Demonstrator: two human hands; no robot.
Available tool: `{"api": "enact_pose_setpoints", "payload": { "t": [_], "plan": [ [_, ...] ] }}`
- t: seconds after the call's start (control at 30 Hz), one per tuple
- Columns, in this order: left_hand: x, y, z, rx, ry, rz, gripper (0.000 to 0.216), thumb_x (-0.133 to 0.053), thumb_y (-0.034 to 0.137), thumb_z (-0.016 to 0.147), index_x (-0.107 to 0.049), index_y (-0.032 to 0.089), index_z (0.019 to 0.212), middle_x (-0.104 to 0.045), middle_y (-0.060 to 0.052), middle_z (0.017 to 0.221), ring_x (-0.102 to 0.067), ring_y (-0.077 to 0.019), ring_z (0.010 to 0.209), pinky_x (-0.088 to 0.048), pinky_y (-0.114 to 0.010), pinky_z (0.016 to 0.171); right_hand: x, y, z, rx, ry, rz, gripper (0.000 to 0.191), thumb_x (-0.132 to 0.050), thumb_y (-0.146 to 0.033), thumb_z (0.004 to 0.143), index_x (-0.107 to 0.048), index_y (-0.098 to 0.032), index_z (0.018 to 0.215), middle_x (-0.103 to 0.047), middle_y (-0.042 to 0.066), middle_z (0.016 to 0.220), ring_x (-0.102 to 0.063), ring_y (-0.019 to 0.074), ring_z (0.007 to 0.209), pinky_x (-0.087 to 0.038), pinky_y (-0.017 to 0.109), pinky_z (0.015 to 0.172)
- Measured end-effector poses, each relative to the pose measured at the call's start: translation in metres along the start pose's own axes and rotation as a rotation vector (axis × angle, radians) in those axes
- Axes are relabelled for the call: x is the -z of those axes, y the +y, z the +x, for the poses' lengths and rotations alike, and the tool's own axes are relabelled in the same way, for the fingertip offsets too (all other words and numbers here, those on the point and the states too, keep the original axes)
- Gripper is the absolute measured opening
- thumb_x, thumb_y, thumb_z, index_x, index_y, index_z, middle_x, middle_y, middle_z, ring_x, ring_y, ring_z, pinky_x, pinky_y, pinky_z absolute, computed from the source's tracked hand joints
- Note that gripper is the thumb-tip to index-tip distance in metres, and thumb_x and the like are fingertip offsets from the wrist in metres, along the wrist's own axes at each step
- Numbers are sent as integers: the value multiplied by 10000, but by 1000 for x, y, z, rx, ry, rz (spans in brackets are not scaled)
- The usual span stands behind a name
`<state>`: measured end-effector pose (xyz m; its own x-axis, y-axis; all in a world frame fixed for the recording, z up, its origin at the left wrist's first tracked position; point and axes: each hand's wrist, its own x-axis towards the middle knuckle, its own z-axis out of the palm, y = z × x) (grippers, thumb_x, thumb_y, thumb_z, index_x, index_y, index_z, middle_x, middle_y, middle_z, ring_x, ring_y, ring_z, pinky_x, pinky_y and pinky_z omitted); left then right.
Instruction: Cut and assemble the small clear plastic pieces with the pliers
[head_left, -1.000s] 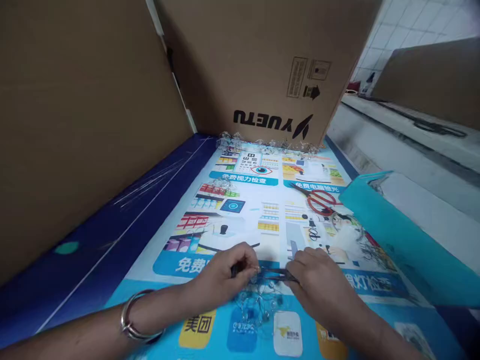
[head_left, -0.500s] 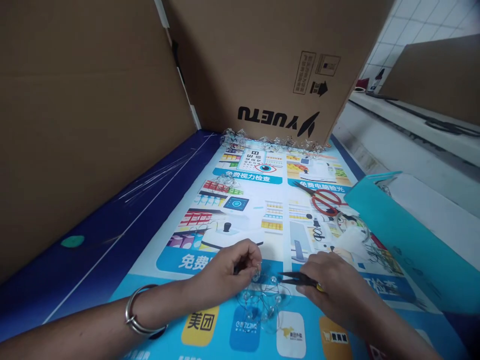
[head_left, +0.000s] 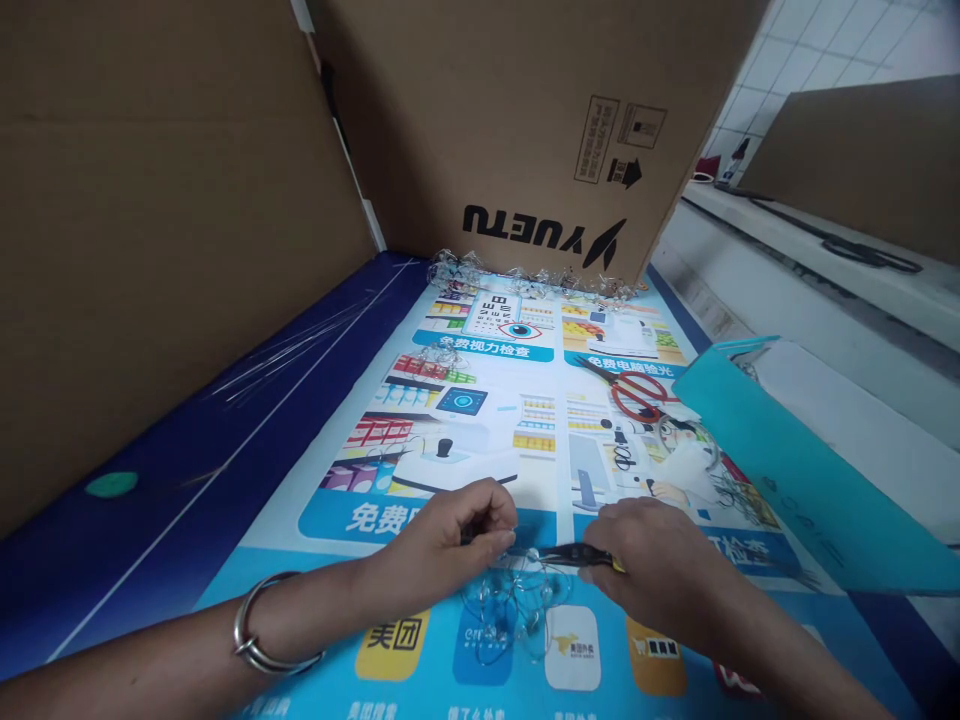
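Pinched between the fingertips of my left hand [head_left: 465, 535] is one end of a wire and clear bead piece [head_left: 517, 600], whose loops spread below over the printed sheet. My right hand [head_left: 652, 550] grips a pair of black-jawed pliers [head_left: 574, 555] with a bit of yellow on the handle. The jaws point left and look closed at a clear bead close to my left fingertips. Whether they clamp the wire or the bead is too small to tell. A silver bangle [head_left: 247, 640] is on my left wrist.
Red-handled scissors [head_left: 637, 395] lie right of centre, near a teal open box [head_left: 780, 470]. Loose wires [head_left: 739, 490] lie beside the box. More wire and bead pieces [head_left: 525, 282] line the base of the cardboard wall [head_left: 540, 130]; another piece [head_left: 439, 362] lies mid-sheet.
The pliers have moved left to the beads by my left hand, and their spread jaws have closed. The whole view has shifted slightly.
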<state>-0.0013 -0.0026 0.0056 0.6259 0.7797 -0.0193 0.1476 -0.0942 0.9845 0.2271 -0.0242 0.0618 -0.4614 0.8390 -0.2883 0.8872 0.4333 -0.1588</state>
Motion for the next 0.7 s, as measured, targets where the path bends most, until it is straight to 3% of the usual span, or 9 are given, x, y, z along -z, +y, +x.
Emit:
{"api": "enact_pose_setpoints", "payload": {
  "t": [0.43,0.7],
  "plan": [
    [-2,3,-2,-5,-32,36,43,-450,198,831,-478,166,823,-433,29,674,-350,-80,574,-309,-211,518,6,-14,4,19,2,-126,224,-503,-364,793,-576,-206,653,-589,0,627,-470,126,547,-121,264,478],
    [-6,6,-4,-51,27,179,52,-435,136,802,-472,168,819,-475,23,689,-392,-84,588,-332,-204,526,11,-22,4,30,41,-220,196,-495,-239,785,-542,-173,606,-563,23,597,-460,125,534,-125,264,484]
  ]
}}
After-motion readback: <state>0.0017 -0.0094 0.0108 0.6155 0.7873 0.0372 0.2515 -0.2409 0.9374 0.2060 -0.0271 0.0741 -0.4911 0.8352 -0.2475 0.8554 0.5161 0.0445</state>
